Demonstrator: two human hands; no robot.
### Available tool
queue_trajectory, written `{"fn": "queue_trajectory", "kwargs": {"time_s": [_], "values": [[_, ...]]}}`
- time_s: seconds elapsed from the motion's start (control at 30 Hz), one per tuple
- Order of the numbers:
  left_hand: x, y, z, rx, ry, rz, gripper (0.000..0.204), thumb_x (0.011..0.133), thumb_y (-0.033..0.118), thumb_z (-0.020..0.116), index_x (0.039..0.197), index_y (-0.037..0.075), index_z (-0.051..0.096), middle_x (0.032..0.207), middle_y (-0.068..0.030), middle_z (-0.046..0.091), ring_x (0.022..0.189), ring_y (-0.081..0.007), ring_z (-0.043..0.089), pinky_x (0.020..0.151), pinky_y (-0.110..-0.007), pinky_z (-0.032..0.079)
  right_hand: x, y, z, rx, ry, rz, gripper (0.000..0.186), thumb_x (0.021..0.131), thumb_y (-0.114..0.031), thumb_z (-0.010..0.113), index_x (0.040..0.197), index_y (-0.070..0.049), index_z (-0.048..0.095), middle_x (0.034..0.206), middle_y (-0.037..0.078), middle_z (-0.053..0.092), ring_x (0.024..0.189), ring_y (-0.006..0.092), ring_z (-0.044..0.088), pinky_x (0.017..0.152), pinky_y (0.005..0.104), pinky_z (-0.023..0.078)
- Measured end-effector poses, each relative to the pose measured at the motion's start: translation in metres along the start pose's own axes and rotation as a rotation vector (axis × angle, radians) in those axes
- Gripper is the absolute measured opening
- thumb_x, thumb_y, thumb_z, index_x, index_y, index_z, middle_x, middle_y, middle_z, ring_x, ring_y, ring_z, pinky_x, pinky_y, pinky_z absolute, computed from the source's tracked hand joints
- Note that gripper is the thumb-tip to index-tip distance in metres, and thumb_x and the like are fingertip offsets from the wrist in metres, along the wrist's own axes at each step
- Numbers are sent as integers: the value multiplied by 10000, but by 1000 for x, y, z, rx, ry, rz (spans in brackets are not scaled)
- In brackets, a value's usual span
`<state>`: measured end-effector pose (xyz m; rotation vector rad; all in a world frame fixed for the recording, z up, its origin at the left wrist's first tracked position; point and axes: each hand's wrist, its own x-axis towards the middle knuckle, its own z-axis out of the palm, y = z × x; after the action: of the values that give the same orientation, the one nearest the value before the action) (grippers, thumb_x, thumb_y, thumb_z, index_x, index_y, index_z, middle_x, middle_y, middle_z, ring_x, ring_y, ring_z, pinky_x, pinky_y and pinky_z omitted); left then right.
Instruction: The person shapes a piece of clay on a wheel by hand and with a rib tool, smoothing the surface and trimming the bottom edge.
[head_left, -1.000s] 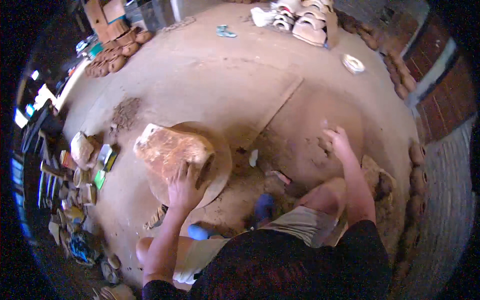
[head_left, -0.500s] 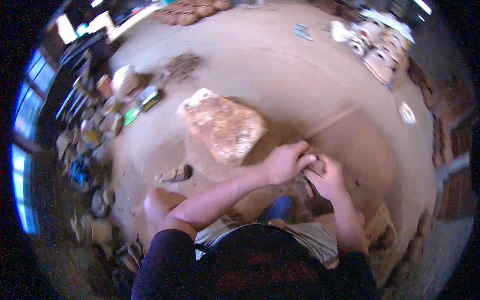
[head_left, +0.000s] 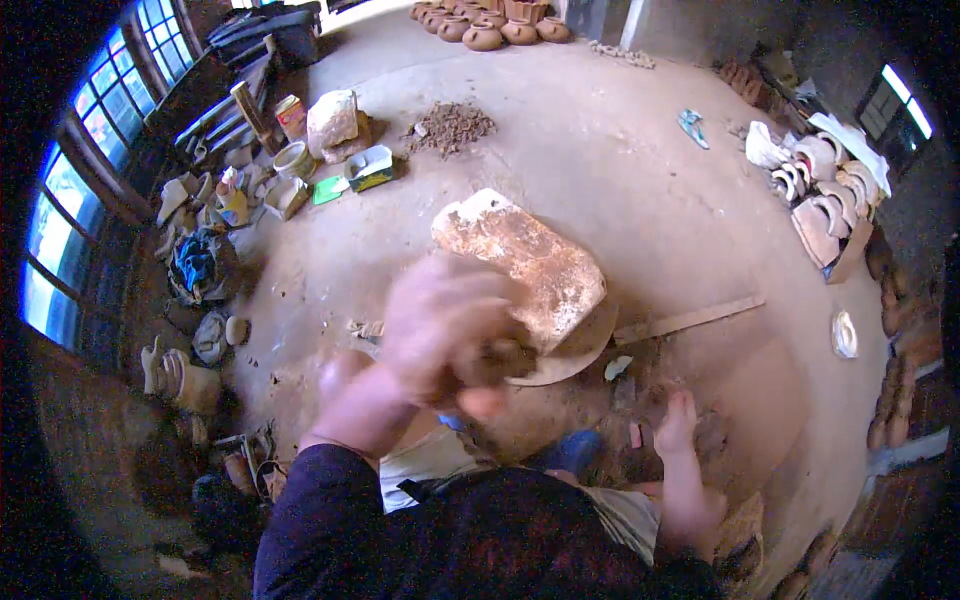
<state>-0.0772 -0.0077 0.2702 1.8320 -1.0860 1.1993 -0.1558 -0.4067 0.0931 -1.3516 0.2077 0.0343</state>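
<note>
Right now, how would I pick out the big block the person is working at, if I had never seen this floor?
Start at the middle of the dusty earthen floor, in front of the seated person. There a round flat board carries the clay block, with the blurred left hand at its near edge. It is the largest lump: slab-shaped, orange-brown, pale-dusted at its far end.

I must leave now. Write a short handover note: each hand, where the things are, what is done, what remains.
Left hand: raised and blurred, closed on a dark lump of clay.
Right hand: open, resting on the dirt floor.
Clay block: lies on the round board in front of the knees.
Done: one lump taken in hand.
Left: the block looks mostly whole.
</note>
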Motion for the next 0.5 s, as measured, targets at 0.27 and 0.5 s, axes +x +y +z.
{"fn": "queue_trajectory", "kwargs": {"time_s": [0.27, 0.5], "values": [[-26, -135, 76, 58, 252, -974, 911, 1005, 437, 631, 1610, -42, 148, 1656, -275, 230, 1542, -369, 229, 1260, -461, 180, 7, -23, 4, -302, 232, -284, 349, 1101, -277, 472, 1278, 11, 558, 1209, 154, 635, 1055, 231, 635, 941, 349, 521], [-35, 45, 201, -1315, -25, -1455, 660, 1053, 523, 520, 1429, -17, 482, 1220, -185, 626, 1157, -283, 604, 1012, -429, 483, -3, -65, 109, -1168, -43, -981, 1076, 884, -872, 405, 1422, 51, 532, 1613, 237, 290, 1516, 447, 224, 1233, 590, 163]]}}
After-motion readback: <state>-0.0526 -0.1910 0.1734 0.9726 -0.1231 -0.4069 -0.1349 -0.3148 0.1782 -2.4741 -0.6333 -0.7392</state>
